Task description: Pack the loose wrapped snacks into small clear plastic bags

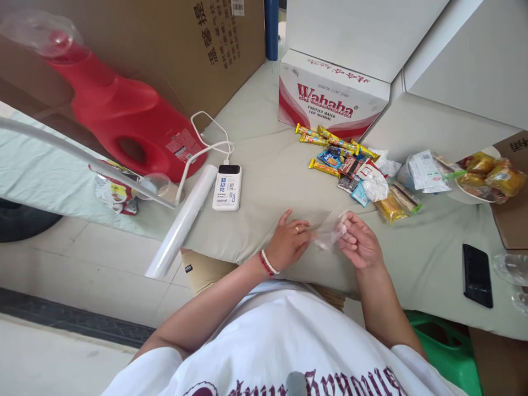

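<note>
A thin, clear plastic bag [328, 234] hangs between my hands above the near edge of the cloth-covered table. My right hand [361, 242] pinches its right side between thumb and fingers. Beside its left edge is my left hand [290, 241], back upward, thumb apart from the fingers; whether the fingertips touch the plastic is hard to make out. Just beyond the bag lies a pile of wrapped snacks: yellow stick packets [324, 168], a blue packet [329, 159], a light blue packet [360, 193] and a packaged sandwich-like snack [404, 198].
A white power bank [227, 190] with a cable and a roll of clear film [181, 225] lie left, near a red jug [136, 115]. A Wahaha carton [334, 96] stands behind. At right are a bowl of wrapped food [474, 192] and a black phone [477, 275].
</note>
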A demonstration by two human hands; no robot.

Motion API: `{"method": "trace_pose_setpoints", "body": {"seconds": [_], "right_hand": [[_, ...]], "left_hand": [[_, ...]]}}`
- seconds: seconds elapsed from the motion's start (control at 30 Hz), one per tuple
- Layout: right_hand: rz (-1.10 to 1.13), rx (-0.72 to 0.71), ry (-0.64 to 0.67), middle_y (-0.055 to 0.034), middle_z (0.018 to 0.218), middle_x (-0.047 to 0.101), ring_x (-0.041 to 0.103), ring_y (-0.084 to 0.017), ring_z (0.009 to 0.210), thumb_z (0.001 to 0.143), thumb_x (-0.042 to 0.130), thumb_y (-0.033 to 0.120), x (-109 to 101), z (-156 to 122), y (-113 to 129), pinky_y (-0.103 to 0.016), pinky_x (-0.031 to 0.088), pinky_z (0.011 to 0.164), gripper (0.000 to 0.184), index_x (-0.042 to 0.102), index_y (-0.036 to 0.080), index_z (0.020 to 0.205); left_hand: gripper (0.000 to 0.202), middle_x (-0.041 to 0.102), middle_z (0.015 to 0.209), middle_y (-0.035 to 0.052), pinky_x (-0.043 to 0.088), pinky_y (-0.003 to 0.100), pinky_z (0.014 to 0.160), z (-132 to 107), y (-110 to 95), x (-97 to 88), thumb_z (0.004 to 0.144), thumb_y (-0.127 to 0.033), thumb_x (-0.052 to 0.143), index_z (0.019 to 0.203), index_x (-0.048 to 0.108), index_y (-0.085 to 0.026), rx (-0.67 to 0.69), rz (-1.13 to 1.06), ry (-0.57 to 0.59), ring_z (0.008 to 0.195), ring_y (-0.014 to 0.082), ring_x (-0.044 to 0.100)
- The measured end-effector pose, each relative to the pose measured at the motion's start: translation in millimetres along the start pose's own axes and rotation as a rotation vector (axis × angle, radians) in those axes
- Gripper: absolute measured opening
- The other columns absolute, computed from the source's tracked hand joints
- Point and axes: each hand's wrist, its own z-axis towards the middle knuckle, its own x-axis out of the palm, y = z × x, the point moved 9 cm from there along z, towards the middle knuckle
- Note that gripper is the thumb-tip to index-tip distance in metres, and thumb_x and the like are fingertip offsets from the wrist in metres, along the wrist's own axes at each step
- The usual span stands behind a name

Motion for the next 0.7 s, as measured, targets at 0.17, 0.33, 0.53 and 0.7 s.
{"method": "trace_pose_setpoints", "body": {"seconds": [0.17, 0.33, 0.53, 0.7], "right_hand": [[0.052, -0.139, -0.114, 0.0093, 0.064, 0.052, 0.031, 0.000, 0.044, 0.067, 0.091, 0.019, -34.6, 7.8, 30.5, -0.005, 0.032, 0.036, 0.032, 0.066, 0.023, 0.086], [-0.109, -0.067, -0.167, 0.0062, 0.067, 0.057, 0.036, 0.000, 0.047, 0.063, 0.094, 0.028, -47.5, 30.3, 13.0, -0.007, 0.030, 0.037, 0.037, 0.063, 0.020, 0.079], [-0.234, 0.007, -0.159, 0.0038, 0.068, 0.060, 0.037, -0.003, 0.048, 0.061, 0.095, 0.035, -34.6, 39.9, -7.4, -0.011, 0.027, 0.037, 0.040, 0.062, 0.020, 0.078], [-0.198, 0.027, -0.094, 0.0054, 0.065, 0.055, 0.030, -0.002, 0.047, 0.063, 0.095, 0.034, -10.8, 30.6, 0.7, -0.010, 0.022, 0.037, 0.039, 0.062, 0.020, 0.080]], "left_hand": [[0.025, 0.075, 0.098, 0.0043, 0.049, 0.050, 0.109, -40.7, 4.4, -47.4, 0.092, -0.013, 0.056, 0.104, 0.072, -0.028, 0.097, 0.012, -0.182, 0.111, 0.0213, 0.067], [0.030, 0.075, 0.107, 0.0044, 0.047, 0.055, 0.110, -81.2, 3.9, -72.2, 0.079, 0.000, 0.056, 0.088, 0.071, -0.025, 0.107, 0.156, -0.094, 0.122, 0.0266, 0.062], [0.017, 0.069, 0.101, 0.0084, 0.055, 0.043, 0.092, -60.3, 0.1, -88.3, 0.088, -0.009, 0.054, 0.090, 0.066, -0.022, -0.177, -0.099, -0.285, 0.107, 0.0243, 0.063], [0.013, 0.063, 0.083, 0.0024, 0.050, 0.029, 0.070, 6.8, 4.4, -33.0, 0.094, -0.033, 0.064, 0.093, 0.067, -0.021, -0.397, -0.395, -0.272, 0.077, 0.0155, 0.060]]}}
